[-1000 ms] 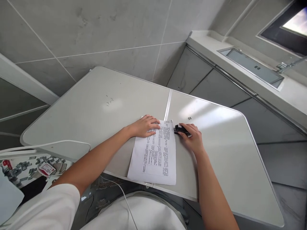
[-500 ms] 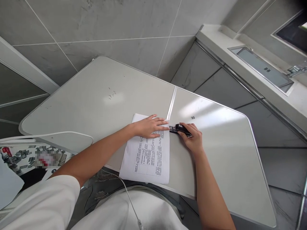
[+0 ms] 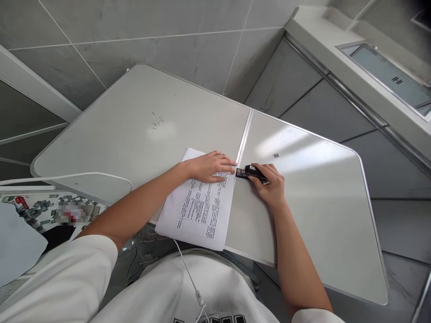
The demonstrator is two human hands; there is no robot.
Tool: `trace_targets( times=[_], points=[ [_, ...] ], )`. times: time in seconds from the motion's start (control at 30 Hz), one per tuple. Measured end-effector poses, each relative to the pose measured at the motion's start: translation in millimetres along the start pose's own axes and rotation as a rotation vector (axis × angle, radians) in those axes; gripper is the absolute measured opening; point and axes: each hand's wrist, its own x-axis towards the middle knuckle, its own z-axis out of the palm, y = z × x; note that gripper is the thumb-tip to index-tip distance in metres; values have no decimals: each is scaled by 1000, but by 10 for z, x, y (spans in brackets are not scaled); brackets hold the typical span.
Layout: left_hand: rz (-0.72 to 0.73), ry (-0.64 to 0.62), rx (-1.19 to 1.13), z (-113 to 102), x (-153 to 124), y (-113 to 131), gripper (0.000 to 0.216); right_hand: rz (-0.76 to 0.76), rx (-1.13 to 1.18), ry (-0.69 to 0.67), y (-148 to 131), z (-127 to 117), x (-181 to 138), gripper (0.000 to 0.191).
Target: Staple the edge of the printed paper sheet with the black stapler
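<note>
Printed paper sheets (image 3: 198, 215) lie on the white folding table near its front edge, tilted a little. My left hand (image 3: 210, 167) rests flat on their upper part with the fingers spread toward the right edge. A black stapler (image 3: 252, 172) lies just right of the paper, its front end near my left fingertips. Wrapped around the stapler's rear is my right hand (image 3: 271, 184). Whether the stapler's jaw touches the paper I cannot tell. Two small grey staple strips (image 3: 276, 155) sit on the table beyond my right hand.
The folding table (image 3: 319, 233) has a metal seam down its middle. Scattered loose staples (image 3: 157, 122) lie at the back left. A white cable (image 3: 67, 178) runs over the left edge. A counter with a sink (image 3: 387, 72) stands at the right, by a tiled wall.
The paper has turned, its lower end swinging left. My left hand has shifted with it, and the stapler remains in my right hand. The camera view has tilted slightly.
</note>
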Motion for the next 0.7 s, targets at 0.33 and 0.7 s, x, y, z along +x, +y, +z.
trace_targets(
  times=[0.33, 0.7],
  points=[
    [-8, -120, -24, -7, -9, -35, 54, 56, -124, 12, 24, 81, -42, 39],
    [12, -136, -29, -1, -12, -63, 59, -26, -225, 18, 74, 218, -17, 55]
  ],
)
